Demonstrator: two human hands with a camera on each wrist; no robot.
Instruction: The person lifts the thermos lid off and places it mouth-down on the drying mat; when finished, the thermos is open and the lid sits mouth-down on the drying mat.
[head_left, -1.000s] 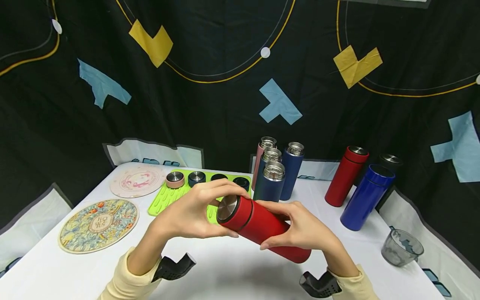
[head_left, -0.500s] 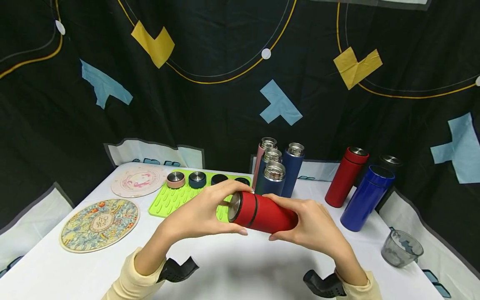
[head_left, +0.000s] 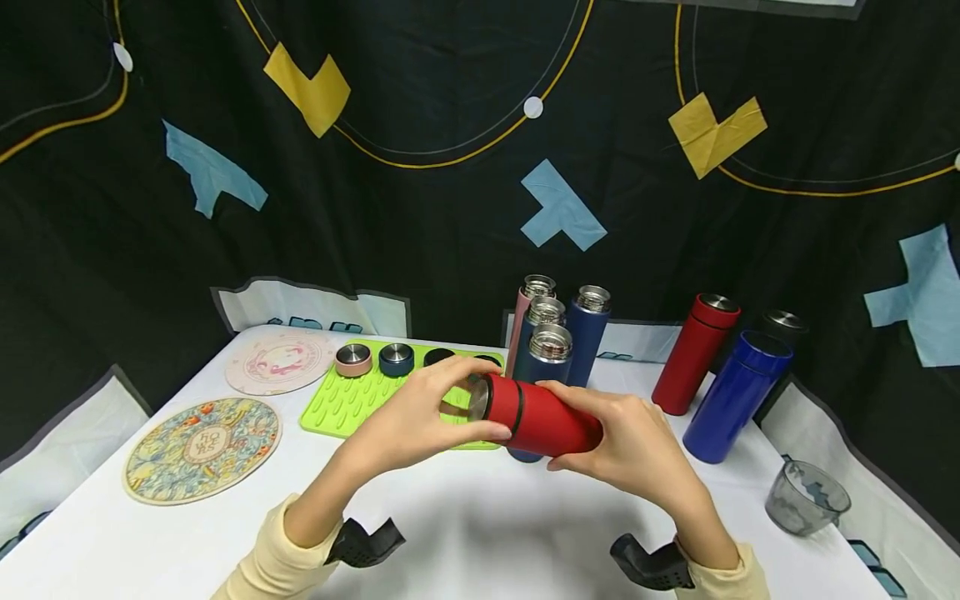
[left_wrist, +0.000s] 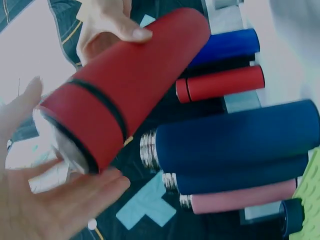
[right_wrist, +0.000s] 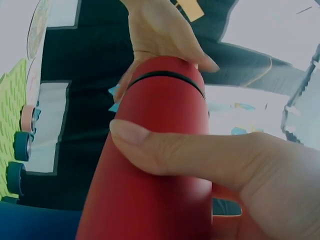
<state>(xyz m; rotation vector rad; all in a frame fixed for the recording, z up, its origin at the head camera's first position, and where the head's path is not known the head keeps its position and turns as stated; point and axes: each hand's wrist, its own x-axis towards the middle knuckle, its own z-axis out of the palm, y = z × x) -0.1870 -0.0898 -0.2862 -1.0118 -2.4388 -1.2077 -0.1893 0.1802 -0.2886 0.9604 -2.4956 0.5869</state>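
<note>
A red thermos (head_left: 551, 421) lies nearly level in the air over the table, its steel-topped lid (head_left: 504, 402) toward the left. My right hand (head_left: 633, 429) grips the body near its base, the thumb lying across the side in the right wrist view. At the other end my left hand (head_left: 420, 412) holds the lid lightly, thumb on the near side and fingers beyond it. In the left wrist view the left palm stands off from the lid's steel top (left_wrist: 65, 145). A black ring (left_wrist: 100, 102) marks the seam between lid and body.
Several lidless thermoses, one of them pink (head_left: 519, 333), stand behind my hands. A green mat (head_left: 341, 404) carries several lids. To the right stand another red thermos (head_left: 693, 354), a blue one (head_left: 735, 400) and a glass cup (head_left: 806, 498). Round coasters (head_left: 202, 450) lie at left.
The red thermos has swung from tilted to nearly level and shifted slightly. Both hands have moved with it, staying at the lid and the body.
</note>
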